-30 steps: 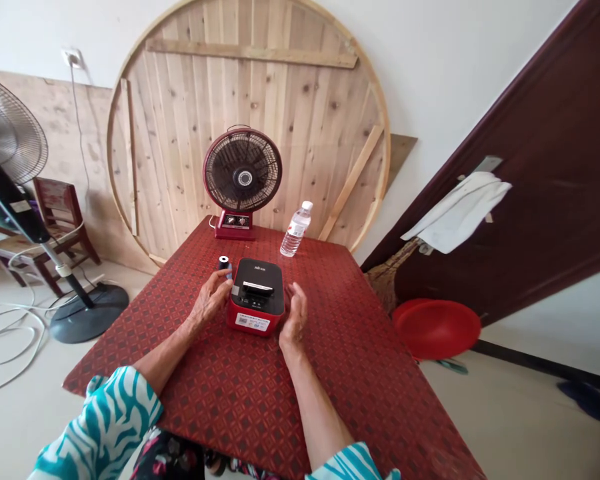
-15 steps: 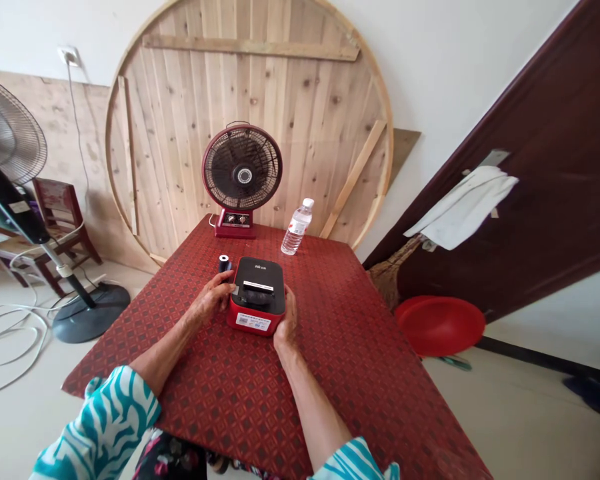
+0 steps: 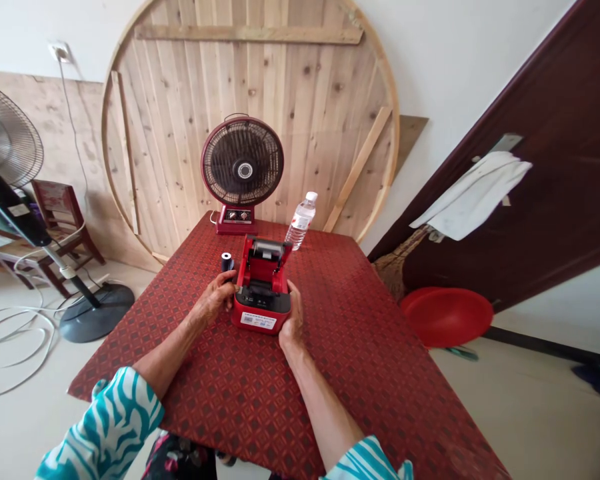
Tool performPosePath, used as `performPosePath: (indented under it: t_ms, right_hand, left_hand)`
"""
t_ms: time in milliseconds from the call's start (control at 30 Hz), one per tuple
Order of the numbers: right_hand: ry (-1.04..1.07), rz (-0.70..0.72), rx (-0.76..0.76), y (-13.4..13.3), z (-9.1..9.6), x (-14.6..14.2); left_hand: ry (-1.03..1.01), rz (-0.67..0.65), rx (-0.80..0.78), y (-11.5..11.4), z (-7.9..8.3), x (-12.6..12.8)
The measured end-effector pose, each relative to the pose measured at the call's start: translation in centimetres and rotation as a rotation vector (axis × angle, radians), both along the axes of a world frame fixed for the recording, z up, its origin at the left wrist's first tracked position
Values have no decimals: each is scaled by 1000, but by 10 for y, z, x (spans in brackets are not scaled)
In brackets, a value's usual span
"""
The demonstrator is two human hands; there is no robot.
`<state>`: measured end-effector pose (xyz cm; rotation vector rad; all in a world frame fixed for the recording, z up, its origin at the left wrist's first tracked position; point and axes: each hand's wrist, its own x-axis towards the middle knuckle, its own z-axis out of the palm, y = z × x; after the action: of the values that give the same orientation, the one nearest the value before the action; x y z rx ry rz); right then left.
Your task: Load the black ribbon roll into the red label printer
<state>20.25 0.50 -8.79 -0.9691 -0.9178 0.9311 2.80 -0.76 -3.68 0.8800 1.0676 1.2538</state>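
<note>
A red and black thermal printer [image 3: 263, 303] stands on the table with its lid [image 3: 266, 252] raised, showing a red inner bay. At its left edge, my left hand [image 3: 215, 296] has bent fingers gripping the body near the front corner. Against the right side rests my right hand [image 3: 293, 321], its fingers wrapped round the casing and partly hidden by it. Just beyond my left fingertips, a small dark paper roll [image 3: 225, 261] with a white core end stands upright, apart from the printer.
Behind the printer are a water bottle [image 3: 301, 220] and a red table fan [image 3: 243, 170] on the patterned red table [image 3: 220, 387]. A standing fan [image 3: 87, 300] is on the left. A red basin [image 3: 447, 317] lies right of the table.
The printer's lid has swung up and back from closed to open. My hands stay at the printer's two sides, and the view has shifted slightly.
</note>
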Motion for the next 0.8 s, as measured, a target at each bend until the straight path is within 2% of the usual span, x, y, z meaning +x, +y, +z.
performPosePath:
  t_ms: [233,367,467,533,633,733,800]
  right_hand:
    - [59,-9,-34,-1,5,-2]
    - [57,23,-35,2,1,0]
    - [71,38,-19,6,-4,0]
    - [84,47,-13,9,-7,-1]
    - [97,54,6,12,-9,-2]
    - [99,49,39,14,-10,-3]
    - [102,56,45,15,-10,-3]
  left_hand:
    - [50,33,35,-1,1,0]
    - [85,10,42,0,1,-5]
    - [189,-12,99,6,8,-13]
    - [333,-1,193,15,18,-17]
    - [682,-29,408,33,38,-15]
    - [1077,-229,601,53,55,-1]
    - [1288,-406,622,64,64,12]
